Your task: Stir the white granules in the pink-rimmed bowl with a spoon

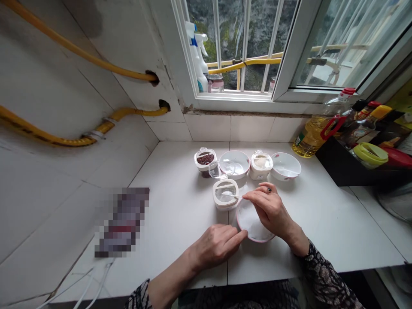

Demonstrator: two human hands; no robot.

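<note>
My right hand (272, 210) pinches the thin handle of a small spoon (229, 195), whose bowl is over the open white-rimmed container (219, 201). Under that hand is a pink-rimmed bowl (252, 223) holding white granules. My left hand (220, 244) is closed, its fingertips at the bowl's left rim; whether it grips the rim is hard to see. Behind stand a jar of dark red beans (205, 159), a white bowl (240, 162), a jar with pale contents (261, 163) and another white bowl (286, 166). A clear lid (222, 169) stands raised behind the open container.
An oil bottle (309, 133) and a black rack (341, 165) of bottles and jars stand at the back right. A pixelated object (124, 223) and white cables (96, 283) lie at the left. The counter (180, 206) meets a tiled wall below the window.
</note>
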